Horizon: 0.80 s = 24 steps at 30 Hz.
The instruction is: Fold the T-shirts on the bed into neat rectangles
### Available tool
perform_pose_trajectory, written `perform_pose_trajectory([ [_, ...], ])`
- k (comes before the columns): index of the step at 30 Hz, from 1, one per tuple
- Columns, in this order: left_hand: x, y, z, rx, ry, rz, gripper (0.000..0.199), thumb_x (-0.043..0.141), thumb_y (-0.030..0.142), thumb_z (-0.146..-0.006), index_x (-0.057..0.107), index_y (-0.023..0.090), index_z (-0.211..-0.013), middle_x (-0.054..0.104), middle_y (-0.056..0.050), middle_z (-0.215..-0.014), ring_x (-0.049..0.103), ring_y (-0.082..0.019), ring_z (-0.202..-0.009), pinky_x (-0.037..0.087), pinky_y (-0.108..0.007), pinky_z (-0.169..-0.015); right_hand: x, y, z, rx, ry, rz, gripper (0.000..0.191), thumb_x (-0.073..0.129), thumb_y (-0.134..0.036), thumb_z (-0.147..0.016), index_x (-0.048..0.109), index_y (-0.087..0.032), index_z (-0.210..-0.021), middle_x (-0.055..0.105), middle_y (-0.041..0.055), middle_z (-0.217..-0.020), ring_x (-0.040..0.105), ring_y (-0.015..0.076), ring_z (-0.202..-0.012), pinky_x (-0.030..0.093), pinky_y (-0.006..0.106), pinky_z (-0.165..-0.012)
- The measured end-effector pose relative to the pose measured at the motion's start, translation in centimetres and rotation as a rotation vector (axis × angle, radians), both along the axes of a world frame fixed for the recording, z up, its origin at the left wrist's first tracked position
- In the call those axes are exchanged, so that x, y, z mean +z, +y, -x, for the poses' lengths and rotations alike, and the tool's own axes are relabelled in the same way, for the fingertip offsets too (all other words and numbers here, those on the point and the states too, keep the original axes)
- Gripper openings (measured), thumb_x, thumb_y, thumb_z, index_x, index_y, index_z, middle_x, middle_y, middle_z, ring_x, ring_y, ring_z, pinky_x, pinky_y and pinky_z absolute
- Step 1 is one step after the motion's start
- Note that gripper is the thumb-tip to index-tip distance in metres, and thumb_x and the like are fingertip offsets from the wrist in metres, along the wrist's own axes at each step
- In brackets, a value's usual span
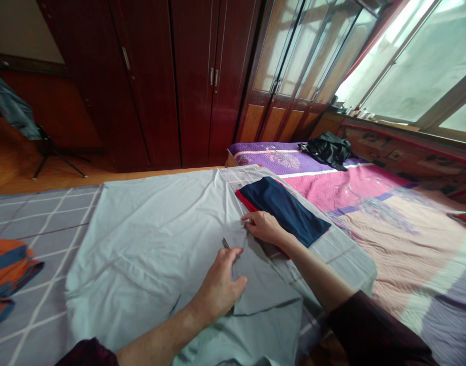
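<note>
A large pale grey garment [156,218] lies spread over the checked bedding, with creases running across it. Over its near part, my left hand [223,284] is open, thumb and forefinger apart, close to the cloth. A short dark strip [225,244] shows just beyond those fingertips; I cannot make out what it is. My right hand [265,226] has its fingers pressed together on the garment's right side, apparently pinching the cloth. Beside that hand lies a folded navy garment [282,206] with a red edge under it.
An orange and blue garment [7,269] lies at the left on the checked bedding [45,290]. Beyond to the right is a purple and pink bedspread [332,198] with a black garment [328,148] on it. Dark red wardrobes [194,91] and a tripod stand [52,150] are behind.
</note>
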<state>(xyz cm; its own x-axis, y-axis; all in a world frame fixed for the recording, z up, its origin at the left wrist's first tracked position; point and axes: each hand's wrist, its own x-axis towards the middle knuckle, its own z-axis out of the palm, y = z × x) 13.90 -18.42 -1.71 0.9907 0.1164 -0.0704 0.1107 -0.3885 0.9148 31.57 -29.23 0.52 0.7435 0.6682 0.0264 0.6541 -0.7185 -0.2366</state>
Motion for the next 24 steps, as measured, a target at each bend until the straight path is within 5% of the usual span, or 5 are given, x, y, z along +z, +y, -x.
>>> perform_pose_trajectory([
  [4,-0.3,0.0,0.0,0.02,0.025,-0.028,0.06,0.051,0.017,-0.074,0.04,0.009,-0.133,0.048,-0.014,-0.123,0.045,-0.023,-0.118,0.035,-0.032,-0.101,-0.4,0.3,-0.4,-0.052,-0.064,0.076,0.024,0.049,-0.019,-0.08,0.071,-0.019,-0.089,0.071,0.0084,-0.086,0.064,0.0225,-0.084,0.041,0.027,-0.068],
  [12,-0.3,0.1,-0.1,0.017,0.005,-0.109,0.07,0.044,0.001,-0.067,0.036,0.004,-0.136,0.049,-0.014,-0.121,0.047,-0.022,-0.115,0.039,-0.028,-0.096,0.1,-0.6,1.2,-0.029,-0.134,0.066,0.029,0.048,-0.033,-0.088,0.064,-0.019,-0.107,0.069,0.0067,-0.099,0.063,0.0193,-0.089,0.039,0.025,-0.07],
  [19,0.1,1.4,-0.3,-0.042,0.011,-0.324,0.068,0.043,0.003,-0.065,0.044,0.016,-0.132,0.051,-0.009,-0.123,0.053,-0.019,-0.112,0.037,-0.023,-0.097,2.2,-4.8,4.4,-0.004,-0.123,-0.096,0.025,0.046,-0.033,-0.089,0.065,-0.021,-0.099,0.064,0.0029,-0.09,0.061,0.015,-0.074,0.038,0.024,-0.064],
  [24,-0.2,1.5,0.0,-0.099,0.007,-0.473,0.067,0.04,0.006,-0.069,0.04,0.014,-0.135,0.049,-0.01,-0.127,0.057,-0.021,-0.107,0.042,-0.027,-0.091,1.7,-8.2,7.9,0.027,0.034,-0.053,0.025,0.052,-0.037,-0.086,0.065,-0.021,-0.099,0.063,0.003,-0.085,0.06,0.0156,-0.071,0.04,0.026,-0.064],
])
